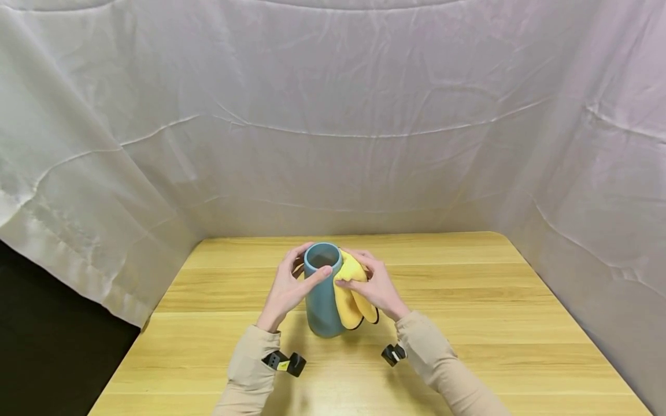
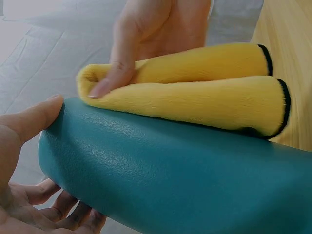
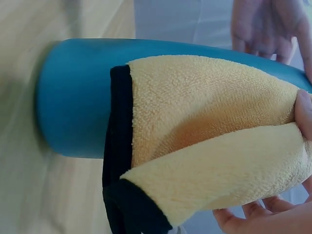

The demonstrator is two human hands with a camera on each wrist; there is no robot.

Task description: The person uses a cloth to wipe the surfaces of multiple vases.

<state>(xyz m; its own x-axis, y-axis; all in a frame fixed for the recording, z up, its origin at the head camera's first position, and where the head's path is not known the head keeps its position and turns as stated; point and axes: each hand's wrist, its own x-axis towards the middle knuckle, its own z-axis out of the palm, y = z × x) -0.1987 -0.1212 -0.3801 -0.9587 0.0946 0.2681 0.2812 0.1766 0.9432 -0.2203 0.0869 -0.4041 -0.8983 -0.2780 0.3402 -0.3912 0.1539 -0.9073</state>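
A tall blue-green vase stands upright on the wooden table, its round mouth facing up. My left hand grips it near the rim, thumb across the front and fingers around the far left side. In my right hand a yellow cloth with dark edging is pinched near its top and lies against the vase's right side. Folded over, the cloth hangs down along the vase wall in the left wrist view. The right wrist view shows its fuzzy face and black border.
The wooden table reaches out on both sides of the vase. Pale grey curtains hang behind it and at left and right. A dark area lies beyond the left table edge.
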